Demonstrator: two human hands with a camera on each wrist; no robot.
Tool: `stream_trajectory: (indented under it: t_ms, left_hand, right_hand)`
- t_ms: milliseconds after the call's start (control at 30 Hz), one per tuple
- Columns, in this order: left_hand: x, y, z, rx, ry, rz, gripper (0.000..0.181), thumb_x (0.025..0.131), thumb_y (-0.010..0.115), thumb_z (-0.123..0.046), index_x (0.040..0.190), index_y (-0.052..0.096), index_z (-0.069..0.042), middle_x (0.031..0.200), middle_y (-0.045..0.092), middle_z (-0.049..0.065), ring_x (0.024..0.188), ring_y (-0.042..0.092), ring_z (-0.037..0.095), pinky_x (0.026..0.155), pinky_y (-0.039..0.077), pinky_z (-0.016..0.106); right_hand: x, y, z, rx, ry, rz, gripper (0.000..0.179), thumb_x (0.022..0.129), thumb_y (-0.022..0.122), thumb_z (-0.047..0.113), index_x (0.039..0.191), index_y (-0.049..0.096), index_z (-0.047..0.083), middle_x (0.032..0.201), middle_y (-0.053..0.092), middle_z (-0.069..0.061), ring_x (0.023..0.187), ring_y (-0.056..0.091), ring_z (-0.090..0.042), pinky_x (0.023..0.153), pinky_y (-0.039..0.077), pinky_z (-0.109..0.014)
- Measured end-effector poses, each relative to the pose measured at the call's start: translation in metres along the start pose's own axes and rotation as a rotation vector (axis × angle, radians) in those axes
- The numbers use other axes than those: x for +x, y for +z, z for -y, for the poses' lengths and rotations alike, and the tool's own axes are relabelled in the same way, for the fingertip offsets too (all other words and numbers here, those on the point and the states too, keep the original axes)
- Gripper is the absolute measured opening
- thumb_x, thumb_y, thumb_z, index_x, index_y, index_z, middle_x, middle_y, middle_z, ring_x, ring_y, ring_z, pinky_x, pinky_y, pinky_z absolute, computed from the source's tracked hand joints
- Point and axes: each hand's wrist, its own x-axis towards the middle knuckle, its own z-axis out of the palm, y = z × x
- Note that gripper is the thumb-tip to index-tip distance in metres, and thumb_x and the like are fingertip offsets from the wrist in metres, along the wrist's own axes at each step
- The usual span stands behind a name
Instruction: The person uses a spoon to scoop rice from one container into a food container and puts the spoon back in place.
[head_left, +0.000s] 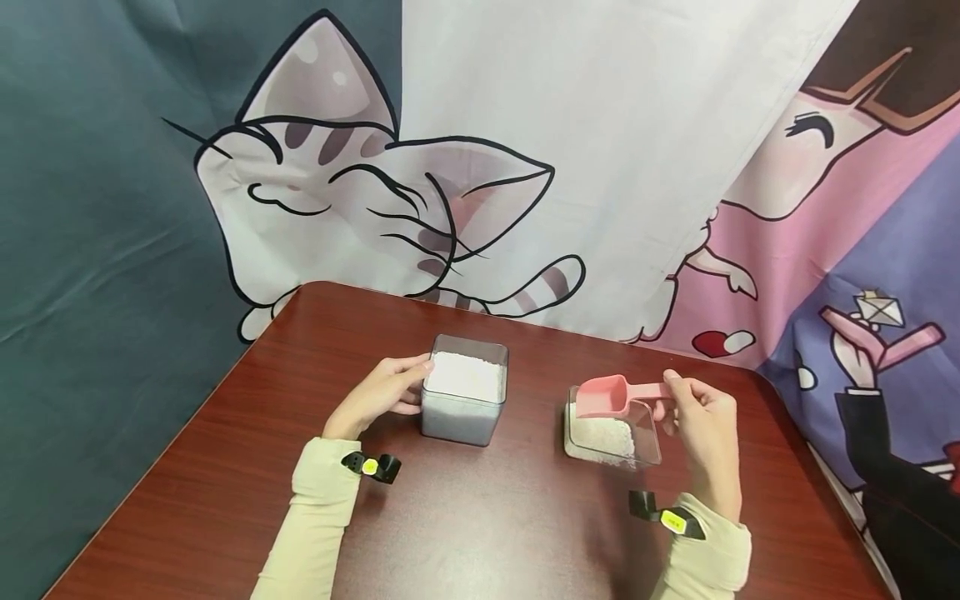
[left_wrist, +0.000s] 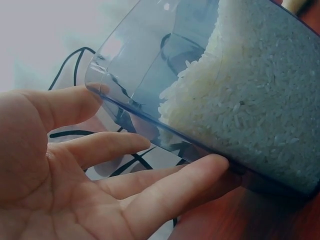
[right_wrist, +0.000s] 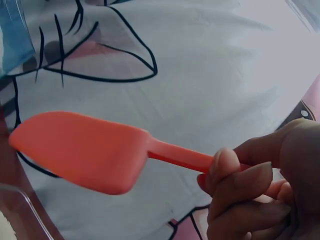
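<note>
A clear square container [head_left: 463,423] filled high with white rice [left_wrist: 260,95] stands on the table. My left hand [head_left: 384,392] touches its left side with fairly straight fingers, the thumb at the rim. In the right wrist view, the fingers of my right hand [right_wrist: 250,195] pinch the handle of a pink scoop [right_wrist: 85,150]. The scoop is held over a smaller clear container [head_left: 647,442], its bowl overlapping the far rim in the head view. Rice [head_left: 600,437] lies in that container too, mostly on its left side. My right hand [head_left: 697,412] is at the container's right.
Both containers stand on a dark red-brown wooden table [head_left: 300,350], the smaller one to the right. A cloth backdrop [head_left: 615,108] with a cartoon cat hangs right behind the table's far edge. Wrist cameras [head_left: 372,467] sit on both light sleeves.
</note>
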Motion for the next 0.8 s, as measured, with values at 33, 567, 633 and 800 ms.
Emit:
stream_trajectory:
  t_ms: [33,567,633,800]
  left_hand:
    - [0.0,0.0,0.0,0.002,0.0,0.0,0.055,0.093,0.051,-0.038,0.139,0.041,-0.008,0.125,0.053,0.02,0.088,0.064,0.026,0.075,0.055,0.039]
    - [0.001,0.001,0.001,-0.011,-0.005,-0.01,0.053,0.093,0.053,-0.036,0.138,0.042,-0.009,0.123,0.055,0.019,0.091,0.064,0.026,0.074,0.055,0.041]
    - [0.0,0.001,0.001,-0.016,-0.011,-0.016,0.053,0.093,0.053,-0.035,0.138,0.043,-0.009,0.122,0.056,0.019,0.091,0.064,0.027,0.074,0.055,0.041]
    - [-0.002,0.001,0.002,-0.015,-0.002,-0.016,0.053,0.092,0.053,-0.035,0.137,0.043,-0.009,0.123,0.055,0.019,0.092,0.063,0.028,0.074,0.055,0.041]
  right_hand:
    - [0.0,0.002,0.0,0.016,-0.004,-0.003,0.041,0.087,0.063,0.03,0.072,0.059,-0.008,0.047,0.052,-0.006,0.038,0.041,-0.013,0.034,0.032,-0.024]
    - [-0.007,0.053,0.002,0.23,-0.108,0.074,0.036,0.089,0.061,0.023,0.075,0.058,-0.01,0.047,0.052,-0.008,0.036,0.04,-0.014,0.032,0.027,-0.025]
    - [-0.007,0.06,0.001,0.199,-0.119,0.103,0.037,0.09,0.06,0.024,0.076,0.058,-0.011,0.048,0.052,-0.008,0.037,0.039,-0.015,0.033,0.027,-0.025]
    - [-0.006,0.075,0.002,0.171,-0.152,0.147,0.039,0.091,0.059,0.022,0.072,0.055,-0.012,0.046,0.051,-0.009,0.033,0.038,-0.015,0.031,0.029,-0.021]
